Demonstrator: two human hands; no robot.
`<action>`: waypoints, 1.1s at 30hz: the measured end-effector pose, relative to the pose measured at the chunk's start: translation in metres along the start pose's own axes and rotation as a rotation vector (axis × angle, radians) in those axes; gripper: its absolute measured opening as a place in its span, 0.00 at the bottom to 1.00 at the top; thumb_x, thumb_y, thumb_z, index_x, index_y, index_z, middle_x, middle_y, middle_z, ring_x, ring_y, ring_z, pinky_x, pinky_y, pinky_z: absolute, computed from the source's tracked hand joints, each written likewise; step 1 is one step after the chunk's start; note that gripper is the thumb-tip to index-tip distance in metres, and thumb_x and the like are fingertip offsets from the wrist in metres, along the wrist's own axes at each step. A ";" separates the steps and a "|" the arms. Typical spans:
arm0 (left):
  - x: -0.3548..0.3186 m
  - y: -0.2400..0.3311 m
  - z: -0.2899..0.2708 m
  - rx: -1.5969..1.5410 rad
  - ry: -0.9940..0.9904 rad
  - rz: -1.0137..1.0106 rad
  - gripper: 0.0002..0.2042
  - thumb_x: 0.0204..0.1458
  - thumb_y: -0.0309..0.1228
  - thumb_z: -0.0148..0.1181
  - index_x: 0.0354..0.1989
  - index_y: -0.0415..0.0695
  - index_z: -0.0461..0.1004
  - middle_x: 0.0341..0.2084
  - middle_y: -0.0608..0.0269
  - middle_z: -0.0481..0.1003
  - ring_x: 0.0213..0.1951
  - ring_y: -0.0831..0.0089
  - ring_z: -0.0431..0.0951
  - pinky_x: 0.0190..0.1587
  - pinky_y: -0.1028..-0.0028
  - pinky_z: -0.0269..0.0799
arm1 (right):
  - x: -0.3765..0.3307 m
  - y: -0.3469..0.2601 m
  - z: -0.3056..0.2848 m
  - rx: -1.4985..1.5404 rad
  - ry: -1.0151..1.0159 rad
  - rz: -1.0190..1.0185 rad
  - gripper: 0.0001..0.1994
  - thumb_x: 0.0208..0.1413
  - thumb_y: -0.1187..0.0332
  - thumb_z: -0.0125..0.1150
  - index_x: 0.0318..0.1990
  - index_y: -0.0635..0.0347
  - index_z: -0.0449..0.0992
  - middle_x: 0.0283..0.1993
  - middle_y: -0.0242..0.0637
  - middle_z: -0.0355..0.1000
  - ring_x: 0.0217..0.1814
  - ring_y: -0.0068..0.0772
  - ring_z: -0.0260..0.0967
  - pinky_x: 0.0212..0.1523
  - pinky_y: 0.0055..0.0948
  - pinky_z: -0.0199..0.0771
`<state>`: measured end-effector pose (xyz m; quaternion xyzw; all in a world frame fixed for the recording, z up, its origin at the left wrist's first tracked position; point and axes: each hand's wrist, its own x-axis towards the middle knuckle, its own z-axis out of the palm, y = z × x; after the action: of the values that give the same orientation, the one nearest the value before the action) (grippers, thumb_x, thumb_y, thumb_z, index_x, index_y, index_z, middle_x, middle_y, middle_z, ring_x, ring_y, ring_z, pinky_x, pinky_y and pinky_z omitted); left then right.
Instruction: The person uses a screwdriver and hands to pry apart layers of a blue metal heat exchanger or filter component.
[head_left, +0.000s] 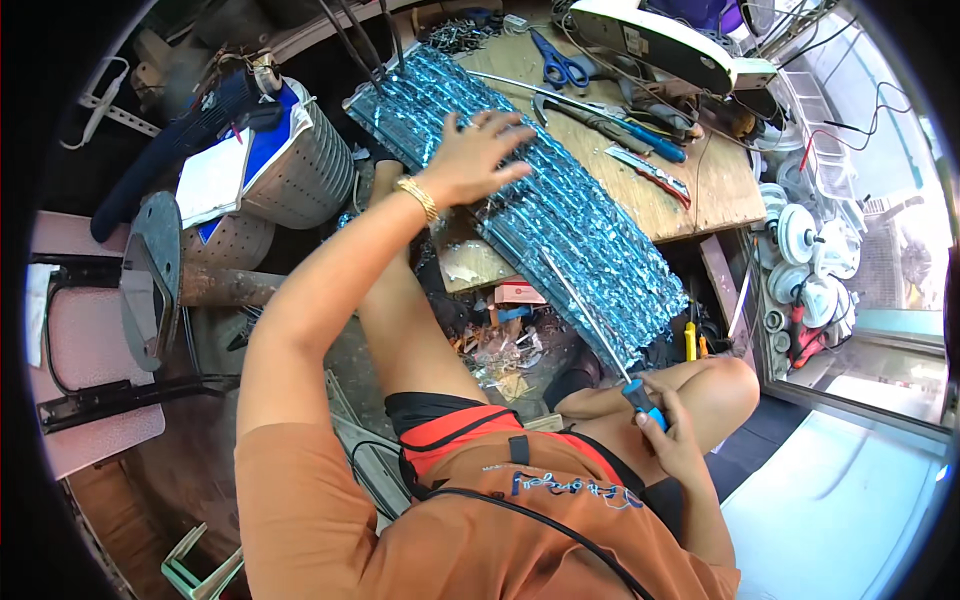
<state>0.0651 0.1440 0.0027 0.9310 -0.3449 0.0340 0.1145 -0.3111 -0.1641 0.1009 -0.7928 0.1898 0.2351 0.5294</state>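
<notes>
left hand (480,150): fingers spread, flat on coil, pinning it steady
right hand (668,430): clenched on screwdriver (590,325) handle, shaft laid along the fins
coil (540,200): blue finned panel, slanted off the counter (700,190) edge toward the knee
scissors (560,65): on counter, well apart

left hand (478,152) splayed flat, right hand (668,432) gripping

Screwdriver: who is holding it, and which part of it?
The right hand grips the screwdriver by its blue handle. The left hand lies flat on the blue finned coil.
</notes>
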 end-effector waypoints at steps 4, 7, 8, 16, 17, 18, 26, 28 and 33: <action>0.002 -0.027 0.001 0.121 0.190 0.106 0.35 0.64 0.62 0.51 0.77 0.63 0.61 0.78 0.63 0.57 0.79 0.55 0.52 0.74 0.32 0.41 | 0.008 -0.004 0.003 -0.085 -0.008 -0.148 0.28 0.66 0.77 0.57 0.73 0.62 0.65 0.60 0.45 0.78 0.60 0.40 0.75 0.65 0.37 0.70; 0.007 -0.017 0.007 0.127 0.078 0.155 0.37 0.63 0.63 0.51 0.79 0.66 0.57 0.80 0.63 0.53 0.81 0.54 0.48 0.76 0.32 0.36 | 0.019 -0.017 0.002 -0.114 -0.034 -0.185 0.26 0.65 0.79 0.56 0.72 0.62 0.69 0.65 0.47 0.77 0.65 0.44 0.76 0.68 0.38 0.69; 0.007 -0.017 0.008 0.123 0.075 0.155 0.37 0.63 0.63 0.51 0.79 0.66 0.57 0.80 0.63 0.53 0.81 0.54 0.48 0.76 0.32 0.36 | 0.024 -0.021 0.002 -0.125 -0.042 -0.197 0.26 0.65 0.79 0.55 0.71 0.62 0.69 0.65 0.47 0.77 0.66 0.45 0.76 0.67 0.38 0.70; 0.007 -0.012 0.017 0.119 0.165 0.158 0.37 0.62 0.63 0.53 0.78 0.66 0.59 0.79 0.63 0.57 0.80 0.53 0.52 0.76 0.34 0.39 | 0.049 -0.031 -0.007 -0.269 -0.073 -0.310 0.26 0.64 0.80 0.54 0.70 0.60 0.72 0.61 0.52 0.79 0.61 0.47 0.80 0.62 0.37 0.75; 0.006 -0.010 0.017 0.115 0.182 0.155 0.37 0.61 0.63 0.54 0.78 0.66 0.60 0.78 0.63 0.57 0.79 0.53 0.53 0.76 0.34 0.41 | 0.048 -0.039 -0.007 -0.270 -0.075 -0.302 0.26 0.64 0.80 0.54 0.70 0.60 0.72 0.61 0.52 0.79 0.61 0.47 0.80 0.62 0.37 0.75; 0.003 -0.010 0.017 0.111 0.171 0.153 0.37 0.61 0.63 0.54 0.78 0.66 0.60 0.78 0.63 0.57 0.79 0.53 0.53 0.76 0.34 0.41 | 0.048 -0.050 -0.008 -0.280 -0.125 -0.114 0.26 0.63 0.80 0.55 0.70 0.60 0.72 0.59 0.52 0.80 0.58 0.46 0.80 0.60 0.37 0.75; 0.002 -0.008 0.018 0.079 0.234 0.133 0.37 0.60 0.62 0.57 0.76 0.65 0.62 0.78 0.65 0.58 0.79 0.54 0.54 0.74 0.32 0.44 | 0.070 -0.079 -0.011 -0.411 -0.168 -0.203 0.25 0.62 0.80 0.56 0.68 0.59 0.74 0.49 0.53 0.82 0.48 0.44 0.82 0.54 0.37 0.78; 0.006 -0.012 0.018 0.086 0.224 0.144 0.37 0.60 0.62 0.57 0.77 0.66 0.62 0.78 0.66 0.57 0.79 0.56 0.53 0.75 0.33 0.43 | 0.073 -0.069 -0.011 -0.450 -0.157 -0.205 0.24 0.63 0.79 0.57 0.67 0.60 0.75 0.51 0.54 0.81 0.51 0.48 0.82 0.57 0.37 0.77; 0.005 -0.019 0.014 0.121 0.213 0.143 0.37 0.59 0.61 0.58 0.77 0.68 0.60 0.79 0.67 0.56 0.80 0.58 0.52 0.76 0.35 0.41 | 0.054 -0.044 -0.012 -0.263 -0.123 -0.119 0.22 0.64 0.77 0.56 0.66 0.63 0.76 0.54 0.52 0.82 0.55 0.47 0.82 0.60 0.38 0.76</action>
<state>0.0808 0.1512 -0.0143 0.9003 -0.3938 0.1615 0.0914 -0.2403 -0.1622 0.1071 -0.8493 0.0772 0.2740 0.4445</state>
